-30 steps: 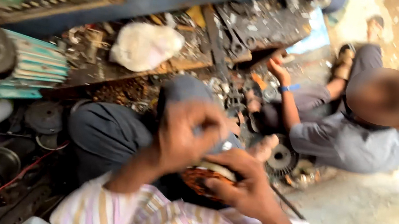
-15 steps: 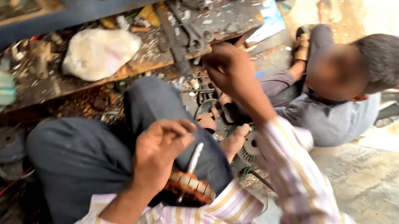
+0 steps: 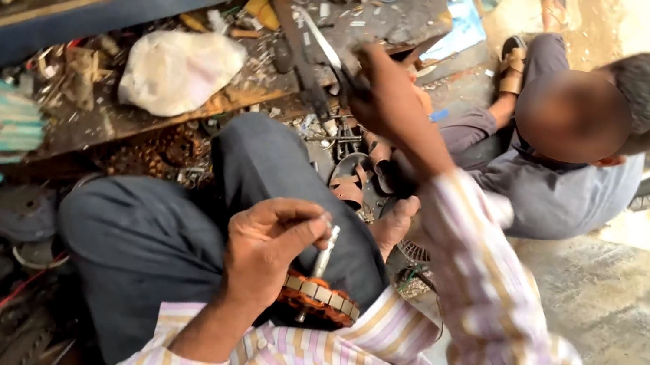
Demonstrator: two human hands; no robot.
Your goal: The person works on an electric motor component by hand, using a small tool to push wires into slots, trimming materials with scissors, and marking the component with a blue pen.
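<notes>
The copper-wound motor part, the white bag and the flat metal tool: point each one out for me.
Copper-wound motor part [image 3: 321, 298], head view, on its orange outer rim.
White bag [image 3: 177, 70], head view, on its bulging middle.
Flat metal tool [image 3: 324, 42], head view, on its shiny blade.

a low, dirty wooden bench [image 3: 132, 124] strewn with metal scraps holds a white crumpled bag [image 3: 177, 70] near its middle, a long dark tool [image 3: 301, 64] toward its right end.
</notes>
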